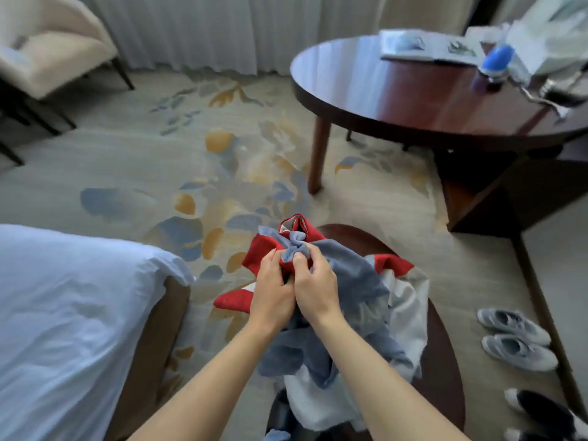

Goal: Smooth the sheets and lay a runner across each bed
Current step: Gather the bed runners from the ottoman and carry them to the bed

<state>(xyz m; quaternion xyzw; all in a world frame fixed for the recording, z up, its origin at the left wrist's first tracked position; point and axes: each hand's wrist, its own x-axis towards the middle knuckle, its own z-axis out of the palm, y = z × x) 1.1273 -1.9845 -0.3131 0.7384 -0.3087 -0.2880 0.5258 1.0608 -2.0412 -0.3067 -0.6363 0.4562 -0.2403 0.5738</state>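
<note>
A cream armchair [54, 49] stands far left, the white-sheeted bed [73, 319] below it. At centre both arms reach forward together; the left hand [273, 288] and right hand [313, 286], touching, pinch the bunched red-and-grey runner [337, 281] above a dark oval bench [445, 377]. A round table [413, 90] and sneakers [515, 335] sit right.

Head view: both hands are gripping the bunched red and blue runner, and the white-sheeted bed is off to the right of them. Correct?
Not quite. In the head view the bed lies to the left of the hands, not the right. The left hand and right hand do both grip the bunched red and blue runner.
</note>
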